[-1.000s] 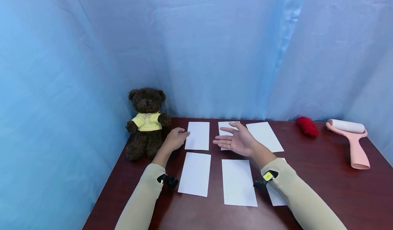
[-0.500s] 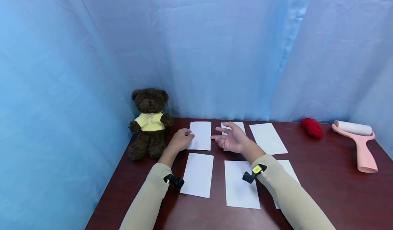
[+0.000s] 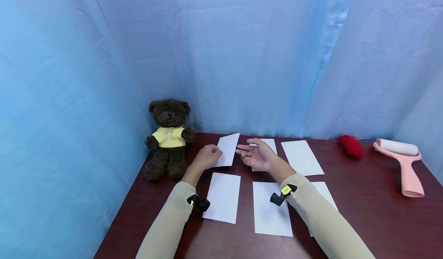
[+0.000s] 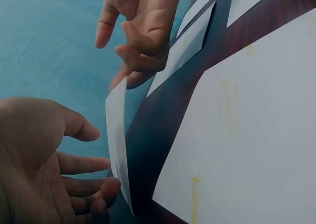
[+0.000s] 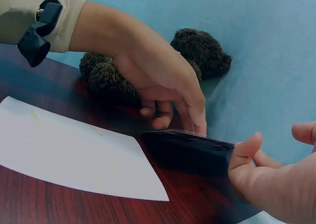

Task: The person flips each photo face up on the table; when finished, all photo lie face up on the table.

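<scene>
Six white cards [image 3: 228, 147] are counted, along with one left hand [image 3: 207, 157], one right hand [image 3: 260, 158], two sleeves [image 3: 166, 220] and two black wrist devices [image 3: 200, 203]. One brown teddy bear [image 3: 169, 157], one yellow shirt [image 3: 169, 137], one red yarn bundle [image 3: 350, 146], one pink roller [image 3: 407, 166] and one table [image 3: 373, 216] are also seen.

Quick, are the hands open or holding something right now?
Left hand: touching the tilted white card; grip cannot be told.
Right hand: open, at the card's other end.

Beige sleeves [image 3: 166, 224] carry 2 black wrist cameras [image 3: 204, 204] and 1 yellow tag [image 3: 285, 190]
</scene>
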Demonstrator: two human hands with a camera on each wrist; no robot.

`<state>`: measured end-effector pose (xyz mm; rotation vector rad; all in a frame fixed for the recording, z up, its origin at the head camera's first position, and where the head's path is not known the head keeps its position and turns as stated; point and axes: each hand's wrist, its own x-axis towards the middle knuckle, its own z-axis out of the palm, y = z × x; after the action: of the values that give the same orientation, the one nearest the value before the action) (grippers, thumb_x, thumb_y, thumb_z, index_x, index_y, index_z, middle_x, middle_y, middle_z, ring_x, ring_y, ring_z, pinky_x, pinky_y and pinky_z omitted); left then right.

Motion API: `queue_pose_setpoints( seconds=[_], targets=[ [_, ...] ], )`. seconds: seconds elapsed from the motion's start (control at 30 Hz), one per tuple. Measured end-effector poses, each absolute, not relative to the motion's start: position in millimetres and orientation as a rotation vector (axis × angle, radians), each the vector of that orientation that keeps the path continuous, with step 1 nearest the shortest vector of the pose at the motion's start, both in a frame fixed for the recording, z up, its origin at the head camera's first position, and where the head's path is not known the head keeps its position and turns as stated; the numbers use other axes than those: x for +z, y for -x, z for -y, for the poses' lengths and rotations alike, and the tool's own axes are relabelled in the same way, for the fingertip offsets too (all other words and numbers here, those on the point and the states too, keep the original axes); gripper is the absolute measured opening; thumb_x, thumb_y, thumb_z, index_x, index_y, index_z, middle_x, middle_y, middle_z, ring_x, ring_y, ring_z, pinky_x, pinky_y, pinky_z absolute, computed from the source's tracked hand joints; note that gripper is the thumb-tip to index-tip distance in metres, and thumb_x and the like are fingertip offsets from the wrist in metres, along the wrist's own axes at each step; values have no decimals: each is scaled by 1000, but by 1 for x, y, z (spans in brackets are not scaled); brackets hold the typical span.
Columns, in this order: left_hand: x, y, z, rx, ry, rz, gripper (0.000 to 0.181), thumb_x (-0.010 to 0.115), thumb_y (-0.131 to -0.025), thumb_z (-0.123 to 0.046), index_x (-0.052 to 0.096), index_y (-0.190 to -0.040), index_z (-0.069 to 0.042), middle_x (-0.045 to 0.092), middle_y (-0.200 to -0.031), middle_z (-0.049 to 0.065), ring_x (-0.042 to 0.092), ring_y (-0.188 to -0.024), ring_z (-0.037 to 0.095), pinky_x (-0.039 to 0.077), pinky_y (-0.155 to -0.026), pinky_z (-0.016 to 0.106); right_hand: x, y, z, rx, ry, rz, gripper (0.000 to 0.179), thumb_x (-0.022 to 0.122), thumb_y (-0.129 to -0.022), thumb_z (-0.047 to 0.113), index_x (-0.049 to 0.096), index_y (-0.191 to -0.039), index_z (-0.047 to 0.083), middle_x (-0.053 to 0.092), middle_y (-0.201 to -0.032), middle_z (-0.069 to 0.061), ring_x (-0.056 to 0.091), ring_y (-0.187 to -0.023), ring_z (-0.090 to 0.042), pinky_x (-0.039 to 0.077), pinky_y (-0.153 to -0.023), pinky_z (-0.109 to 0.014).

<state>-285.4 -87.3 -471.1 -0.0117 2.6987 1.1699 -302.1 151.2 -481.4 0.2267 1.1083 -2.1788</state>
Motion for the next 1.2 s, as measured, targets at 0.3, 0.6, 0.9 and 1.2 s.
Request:
queue_pose_setpoints(
  seconds=[0.3, 0.6, 0.9, 1.2],
  targets=[
    [-470, 292, 72, 1228, 4, -2624, 53, 50, -110, -46, 66, -140, -5, 68, -141, 14, 66, -122, 29, 53, -107, 50, -474, 302, -147, -2149, -170, -1289, 60, 33, -111, 34, 37, -162, 4, 56, -136, -7, 54, -106, -17, 50, -89, -26],
    [-465, 296, 63, 1306, -84, -2576, 66, 40, -111, -57, 68, -134, -2, 72, -126, 17, 68, -109, 28, 56, -97, 45, -465, 297, -141, -2192, -75, -1379, 63, 31, -112, 35, 31, -165, 0, 30, -170, -24, 29, -158, -44, 24, -133, -53],
    [-447, 301, 80, 1425, -47, -2626, 57, 53, -108, -53, 73, -129, -4, 75, -122, 17, 69, -114, 31, 54, -103, 49, -463, 297, -124, -2197, 10, -1479, 60, 32, -111, 33, 38, -162, 2, 28, -172, -21, 26, -159, -46, 22, -132, -59],
    [-440, 303, 96, 1429, 0, -2588, 61, 57, -104, -61, 73, -131, -8, 78, -121, 12, 65, -129, 32, 48, -113, 55, -469, 294, -106, -2218, 150, -1471, 59, 17, -112, 25, 26, -168, 8, 22, -177, -15, 21, -163, -41, 15, -133, -60]
  ],
)
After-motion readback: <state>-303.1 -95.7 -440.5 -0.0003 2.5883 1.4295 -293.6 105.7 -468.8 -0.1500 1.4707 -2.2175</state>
